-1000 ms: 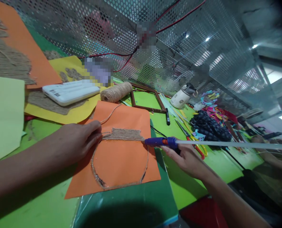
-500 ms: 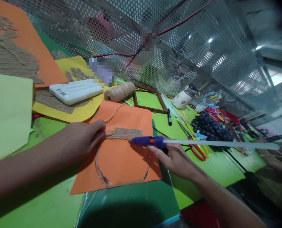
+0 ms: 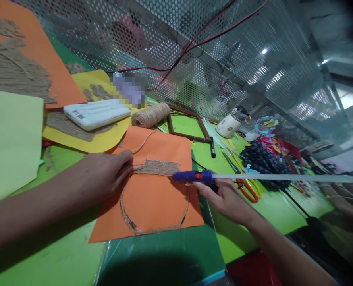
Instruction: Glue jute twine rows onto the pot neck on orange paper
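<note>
My right hand (image 3: 224, 196) is wrapped round a blue glue gun (image 3: 191, 177), and a long whitish glue stick (image 3: 253, 177) juts from its back end. The gun's tip is at the lower right edge of a patch of glued twine rows (image 3: 161, 167) on an orange sheet (image 3: 155, 206). At the patch's left end, my left hand (image 3: 116, 171) pinches the jute twine (image 3: 145, 141), whose loose length runs up the sheet. Below the patch, a rounded twine outline is stuck to the paper.
A twine roll (image 3: 151, 115), white power bank (image 3: 97, 113), brown frame (image 3: 204, 133) and black marker (image 3: 213, 147) lie beyond the sheet. To the right are red-and-yellow scissors (image 3: 247, 188), a white bottle (image 3: 231, 122) and another person's hand (image 3: 343, 194). Perforated metal (image 3: 164, 43) rises behind.
The glue gun has slid a little to the right along the patch's lower edge with my right hand. My left hand stays nearly in place, still pinching the twine.
</note>
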The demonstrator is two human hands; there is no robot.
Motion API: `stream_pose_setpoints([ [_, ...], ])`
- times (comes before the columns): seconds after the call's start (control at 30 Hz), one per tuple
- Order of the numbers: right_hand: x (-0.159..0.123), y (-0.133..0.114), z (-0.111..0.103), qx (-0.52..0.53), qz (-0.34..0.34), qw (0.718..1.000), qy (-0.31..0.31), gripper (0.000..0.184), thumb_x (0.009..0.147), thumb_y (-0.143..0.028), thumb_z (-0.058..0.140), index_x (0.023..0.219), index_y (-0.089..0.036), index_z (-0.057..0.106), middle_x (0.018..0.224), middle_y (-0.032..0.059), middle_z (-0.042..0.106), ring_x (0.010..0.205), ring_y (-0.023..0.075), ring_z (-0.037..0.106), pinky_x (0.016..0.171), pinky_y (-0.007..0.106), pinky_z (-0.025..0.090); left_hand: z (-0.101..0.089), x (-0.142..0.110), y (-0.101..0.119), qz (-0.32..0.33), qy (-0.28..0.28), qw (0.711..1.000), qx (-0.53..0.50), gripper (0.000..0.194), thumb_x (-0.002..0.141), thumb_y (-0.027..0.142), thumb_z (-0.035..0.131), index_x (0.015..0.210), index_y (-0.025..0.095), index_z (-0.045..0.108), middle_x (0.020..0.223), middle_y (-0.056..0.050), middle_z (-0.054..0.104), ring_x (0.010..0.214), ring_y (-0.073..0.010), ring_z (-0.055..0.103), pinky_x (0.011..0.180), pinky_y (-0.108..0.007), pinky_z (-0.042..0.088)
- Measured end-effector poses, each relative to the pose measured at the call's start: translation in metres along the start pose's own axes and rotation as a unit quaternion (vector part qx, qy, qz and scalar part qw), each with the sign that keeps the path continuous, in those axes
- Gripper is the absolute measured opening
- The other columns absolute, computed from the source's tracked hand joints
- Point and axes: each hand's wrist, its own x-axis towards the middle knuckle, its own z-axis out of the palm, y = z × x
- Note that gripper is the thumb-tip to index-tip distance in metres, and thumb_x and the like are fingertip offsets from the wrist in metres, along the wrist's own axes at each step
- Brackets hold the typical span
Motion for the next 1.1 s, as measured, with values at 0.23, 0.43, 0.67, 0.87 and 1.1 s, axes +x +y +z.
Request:
stream_pose_setpoints([
  [0.23, -0.013, 0.021, -0.013, -0.041, 0.042, 0.998, 0.004, 0.042, 0.107, -0.051, 0.056, 0.092, -0.018, 0.077, 0.068, 0.0004, 0.062, 0.06, 0.0172, 0.053, 0.058, 0.029, 0.041, -0.006, -0.002, 0.007, -0.014, -0.005, 1.0, 0.005, 0.026, 0.102, 0.033, 0.044, 0.076, 0.027, 0.045, 0.066, -0.002, 0.055, 0.056, -0.0217, 0.052, 0.06, -0.036, 0.019],
  [0.43, -0.013, 0.014, -0.01, -0.032, 0.039, 0.999, 0.01, 0.042, 0.106, -0.051, 0.057, 0.082, -0.019, 0.07, 0.067, 0.0001, 0.06, 0.061, 0.017, 0.054, 0.057, 0.028, 0.04, -0.006, -0.003, 0.008, -0.009, -0.022, 0.999, 0.021, 0.025, 0.103, 0.031, 0.042, 0.08, 0.026, 0.046, 0.072, -0.003, 0.056, 0.061, -0.0225, 0.053, 0.061, -0.036, 0.02],
  [0.67, 0.005, -0.011, 0.013, 0.032, -0.008, 0.999, -0.006, 0.031, 0.105, -0.042, 0.057, 0.093, -0.018, 0.073, 0.08, 0.0029, 0.067, 0.071, 0.0181, 0.06, 0.066, 0.029, 0.047, -0.001, 0.0, 0.003, 0.013, -0.029, 0.999, 0.033, 0.021, 0.102, 0.025, 0.046, 0.081, 0.024, 0.05, 0.078, -0.004, 0.058, 0.063, -0.0213, 0.053, 0.062, -0.036, 0.02],
  [0.87, 0.009, -0.015, 0.02, 0.04, -0.016, 0.999, -0.005, 0.031, 0.105, -0.041, 0.058, 0.089, -0.018, 0.072, 0.079, 0.0035, 0.067, 0.073, 0.0189, 0.063, 0.067, 0.03, 0.049, 0.009, 0.001, -0.005, 0.034, -0.002, 0.999, 0.039, 0.024, 0.104, 0.029, 0.038, 0.082, 0.025, 0.047, 0.075, -0.003, 0.056, 0.061, -0.0199, 0.05, 0.06, -0.036, 0.02],
  [1.1, -0.008, 0.006, 0.006, -0.005, 0.031, 0.999, 0.019, 0.039, 0.104, -0.047, 0.055, 0.087, -0.019, 0.075, 0.072, 0.0033, 0.07, 0.064, 0.0199, 0.062, 0.061, 0.03, 0.048, -0.002, -0.002, 0.005, 0.002, -0.026, 0.999, 0.029, 0.024, 0.104, 0.031, 0.036, 0.083, 0.025, 0.046, 0.076, -0.004, 0.057, 0.062, -0.0222, 0.054, 0.061, -0.036, 0.022],
])
